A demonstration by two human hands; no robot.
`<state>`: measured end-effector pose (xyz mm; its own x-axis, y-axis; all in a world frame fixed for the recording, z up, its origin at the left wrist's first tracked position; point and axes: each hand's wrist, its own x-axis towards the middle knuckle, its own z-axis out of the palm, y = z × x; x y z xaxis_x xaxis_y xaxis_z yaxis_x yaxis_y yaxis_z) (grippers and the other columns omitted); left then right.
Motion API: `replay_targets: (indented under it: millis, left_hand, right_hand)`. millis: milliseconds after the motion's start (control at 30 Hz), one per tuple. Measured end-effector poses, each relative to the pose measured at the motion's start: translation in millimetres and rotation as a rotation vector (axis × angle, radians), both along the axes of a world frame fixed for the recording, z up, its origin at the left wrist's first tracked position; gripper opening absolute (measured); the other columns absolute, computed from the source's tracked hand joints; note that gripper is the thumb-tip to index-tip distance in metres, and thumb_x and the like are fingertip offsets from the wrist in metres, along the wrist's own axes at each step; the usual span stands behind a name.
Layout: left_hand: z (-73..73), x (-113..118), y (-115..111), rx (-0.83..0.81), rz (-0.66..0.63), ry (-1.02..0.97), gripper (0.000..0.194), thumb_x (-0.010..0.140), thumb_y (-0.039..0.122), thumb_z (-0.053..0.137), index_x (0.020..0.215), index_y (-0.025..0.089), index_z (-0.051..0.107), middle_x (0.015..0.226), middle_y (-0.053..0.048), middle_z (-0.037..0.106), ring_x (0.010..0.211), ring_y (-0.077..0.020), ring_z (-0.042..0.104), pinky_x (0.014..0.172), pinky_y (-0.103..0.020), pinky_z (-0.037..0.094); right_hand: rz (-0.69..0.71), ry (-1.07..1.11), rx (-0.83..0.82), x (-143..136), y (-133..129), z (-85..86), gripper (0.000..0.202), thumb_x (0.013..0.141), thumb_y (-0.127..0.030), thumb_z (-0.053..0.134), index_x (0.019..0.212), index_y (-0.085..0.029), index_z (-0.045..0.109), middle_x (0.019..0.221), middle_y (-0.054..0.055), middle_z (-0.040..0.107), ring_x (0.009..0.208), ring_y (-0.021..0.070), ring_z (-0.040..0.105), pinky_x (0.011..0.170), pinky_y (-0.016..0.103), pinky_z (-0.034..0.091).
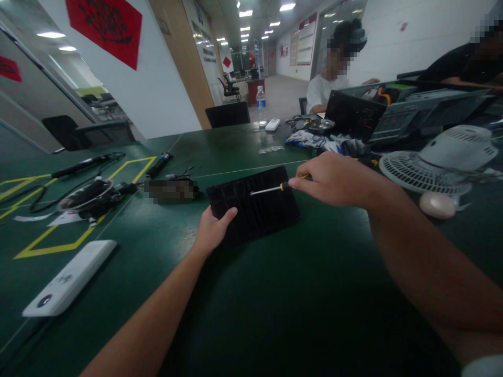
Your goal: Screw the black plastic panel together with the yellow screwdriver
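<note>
A flat black tray-like panel (267,209) with ridged sections lies tilted in front of me on the green table. My left hand (214,228) grips its left edge, thumb on top and the fingers hidden beneath. In my right hand (330,180) is a screwdriver (271,190) with a yellow and black handle, held between closed fingers. Its thin metal shaft points left over the panel, and a small screw-like bit (252,193) shows at the tip. Whether that tip touches the panel I cannot tell.
On the green table (275,309), a white power strip (70,277) lies at left, near a coiled cable bundle (88,196). A white fan (444,157) and a computer mouse (437,204) are at right. Behind stand a water bottle (261,99) and a person (328,86).
</note>
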<state>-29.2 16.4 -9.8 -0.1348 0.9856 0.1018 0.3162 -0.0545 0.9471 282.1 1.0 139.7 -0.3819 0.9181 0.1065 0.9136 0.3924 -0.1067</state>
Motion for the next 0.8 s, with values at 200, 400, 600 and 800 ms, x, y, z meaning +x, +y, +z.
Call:
replay_targets:
  millis: [200,400,600,800]
  left_hand:
    - [-1.1,0,0,-0.005,-0.010,-0.033,0.060,0.072,0.055,0.087,0.114,0.016,0.072,0.112,-0.014,0.081,0.107,-0.0365,0.077,0.098,-0.055,0.060]
    - [-0.3,2,-1,-0.006,-0.011,-0.055,0.056,0.072,0.051,0.088,0.113,0.016,0.072,0.113,-0.014,0.081,0.107,-0.0360,0.077,0.099,-0.054,0.061]
    - [-1.8,2,-1,-0.002,-0.017,-0.069,0.057,0.073,0.052,0.087,0.114,0.016,0.071,0.115,-0.015,0.081,0.109,-0.0372,0.077,0.101,-0.057,0.060]
    - [-0.1,2,-1,-0.006,-0.006,-0.055,0.058,0.072,0.052,0.088,0.115,0.016,0.071,0.117,-0.015,0.081,0.110,-0.0369,0.077,0.102,-0.056,0.059]
  right_hand:
    - [0.070,0.161,0.139,12,2,5.6,0.035,0.085,-0.044,0.071,0.110,-0.020,0.077,0.088,0.006,0.075,0.080,0.0245,0.067,0.073,0.035,0.044]
    - [0.130,0.205,0.250,19,2,10.7,0.022,0.086,-0.035,0.069,0.099,-0.021,0.081,0.093,0.008,0.078,0.087,0.0281,0.070,0.081,0.040,0.048]
    - [0.122,0.224,0.210,16,-1,12.5,0.022,0.085,-0.035,0.071,0.100,-0.022,0.082,0.092,0.008,0.079,0.083,0.0269,0.072,0.077,0.039,0.050]
    - [0.137,0.216,0.190,9,0,8.9,0.025,0.084,-0.035,0.071,0.102,-0.022,0.083,0.093,0.007,0.081,0.086,0.0251,0.073,0.077,0.035,0.050]
